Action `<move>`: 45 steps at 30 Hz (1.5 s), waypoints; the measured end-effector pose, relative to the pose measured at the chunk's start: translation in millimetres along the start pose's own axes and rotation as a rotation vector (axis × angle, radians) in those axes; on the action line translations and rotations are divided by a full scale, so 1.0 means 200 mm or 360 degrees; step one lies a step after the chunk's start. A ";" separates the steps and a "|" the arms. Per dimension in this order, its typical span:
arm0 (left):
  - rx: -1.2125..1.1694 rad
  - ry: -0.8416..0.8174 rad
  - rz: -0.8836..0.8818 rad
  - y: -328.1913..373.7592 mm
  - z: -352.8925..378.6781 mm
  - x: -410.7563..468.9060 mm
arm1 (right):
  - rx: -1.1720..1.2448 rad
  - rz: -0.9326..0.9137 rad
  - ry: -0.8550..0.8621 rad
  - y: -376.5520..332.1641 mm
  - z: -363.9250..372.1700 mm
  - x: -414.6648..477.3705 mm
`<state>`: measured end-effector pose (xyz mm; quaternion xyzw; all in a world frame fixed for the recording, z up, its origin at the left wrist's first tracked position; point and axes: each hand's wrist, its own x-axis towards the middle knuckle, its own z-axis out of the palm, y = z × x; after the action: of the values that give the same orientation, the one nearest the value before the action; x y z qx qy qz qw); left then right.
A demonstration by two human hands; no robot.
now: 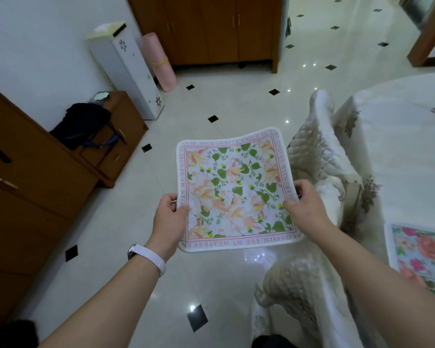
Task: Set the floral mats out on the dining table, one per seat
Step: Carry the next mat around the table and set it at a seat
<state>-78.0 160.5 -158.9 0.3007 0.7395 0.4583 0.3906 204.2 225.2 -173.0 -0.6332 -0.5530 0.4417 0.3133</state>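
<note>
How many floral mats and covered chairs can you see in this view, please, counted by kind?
Floral mats: 2, one held by the left hand and right hand, one lying on the dining table.
Covered chairs: 2, one farther, one nearer.
Total: 4

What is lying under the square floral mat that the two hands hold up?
Under the square floral mat with peach flowers only the glossy cream tiled floor with black diamond insets shows around its edges. The floor directly below is covered.
</note>
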 end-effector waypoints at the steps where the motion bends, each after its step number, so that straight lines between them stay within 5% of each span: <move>1: 0.0013 0.0010 0.0008 0.03 0.01 0.03 | -0.0013 -0.0003 0.0010 -0.02 0.01 0.05; 9: 0.0081 0.0052 0.0072 0.26 0.11 0.32 | -0.0013 -0.0045 0.0061 -0.20 -0.01 0.32; 18: 0.0062 -0.0207 0.0105 0.33 0.18 0.86 | -0.0004 0.0109 0.0208 -0.28 0.15 0.62; 31: -0.0192 -0.0530 0.0153 0.72 0.11 1.96 | 0.0106 0.0141 0.0590 -0.85 0.55 1.26; 45: -0.0123 -0.0985 0.0148 1.05 0.89 2.36 | 0.0142 0.0326 0.1048 -0.78 0.19 1.64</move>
<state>-150.1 702.6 -158.5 0.4444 0.5531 0.3901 0.5869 102.4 571.7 -119.9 -0.7796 -0.3359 0.2667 0.4563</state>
